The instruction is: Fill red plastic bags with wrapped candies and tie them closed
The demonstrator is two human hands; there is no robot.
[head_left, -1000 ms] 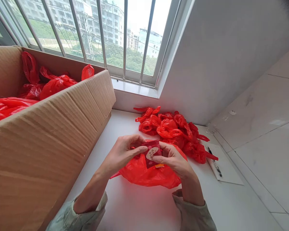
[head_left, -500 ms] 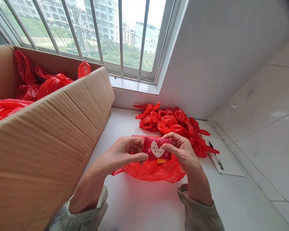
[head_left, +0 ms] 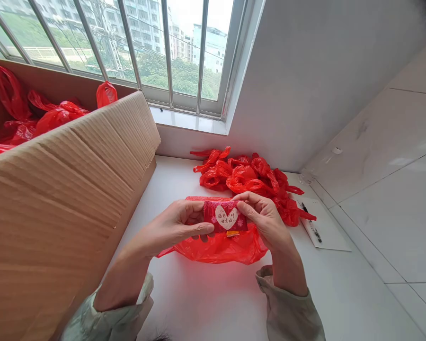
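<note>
Between my two hands is a small dark-red packet with a pale heart and printed characters facing me. My left hand pinches its left end between thumb and fingers. My right hand grips the upper right corner, thumb in front and fingers behind. Under the packet a red plastic bag lies spread on the white table. A small orange-yellow piece shows on the bag just below the packet; I cannot make out what it is.
A large cardboard box holding red plastic bags stands on the left. Several knotted red bags are heaped against the wall. White paper with a pen lies to the right. Behind is a barred window.
My left fingers have closed on the packet's left end, and its printed face is now flatter and less covered by my right thumb. The whole view has shifted slightly.
</note>
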